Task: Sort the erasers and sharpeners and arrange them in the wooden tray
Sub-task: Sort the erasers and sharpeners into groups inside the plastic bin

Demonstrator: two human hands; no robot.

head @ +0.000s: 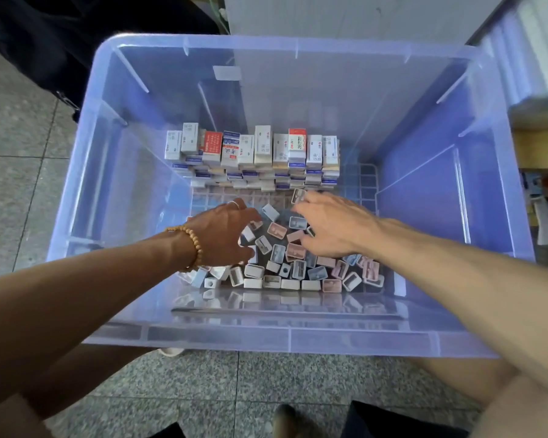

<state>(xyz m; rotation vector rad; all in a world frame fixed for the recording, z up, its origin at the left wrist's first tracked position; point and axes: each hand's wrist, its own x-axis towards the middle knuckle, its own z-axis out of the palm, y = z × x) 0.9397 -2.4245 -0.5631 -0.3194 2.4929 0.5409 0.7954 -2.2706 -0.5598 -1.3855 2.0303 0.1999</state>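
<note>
Head view showed the erasers [253, 153] stacked upright along the far side of the bin [298, 339], apparently already sorted; the left hand [222, 235] curled round a sharpener [249, 233] amid the loose sharpeners [298, 270]; the right hand [329, 226] pinched another sharpener [298, 196] at its fingertips, seemingly to place it apart; no wooden tray was discernible.

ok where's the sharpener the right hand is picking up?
Head view: the sharpener is pinched at the right hand fingertips, just in front of the stacked eraser boxes, above the loose sharpener pile.

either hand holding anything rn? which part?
Right hand: fingertips pinch one small sharpener by its end, raised above the pile. Left hand: fingers curl over a white sharpener, but whether it has a grip cannot be told.
</note>
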